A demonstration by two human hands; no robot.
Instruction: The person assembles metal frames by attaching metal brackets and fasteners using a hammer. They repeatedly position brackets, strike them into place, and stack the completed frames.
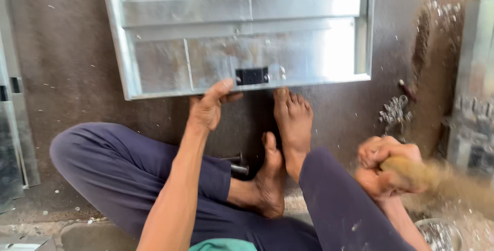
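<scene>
Metal panel [247, 35] edge pinched by left hand [208, 108] fingers, right hand [386, 166] fingers closed round blurred wooden handle [411, 171]

Your right hand [387, 167] blurred around a wooden handle [437, 179], its far end smeared, metal panel [247, 35] cropped at the top

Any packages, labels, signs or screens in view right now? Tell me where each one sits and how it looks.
None that I can make out.
Nearest to a label: a small black rectangle on the lower edge of the grey metal panel, just right of the left hand; whether it is a sticker or a slot, I cannot tell.
The right hand grips a blurred wooden handle.
</scene>
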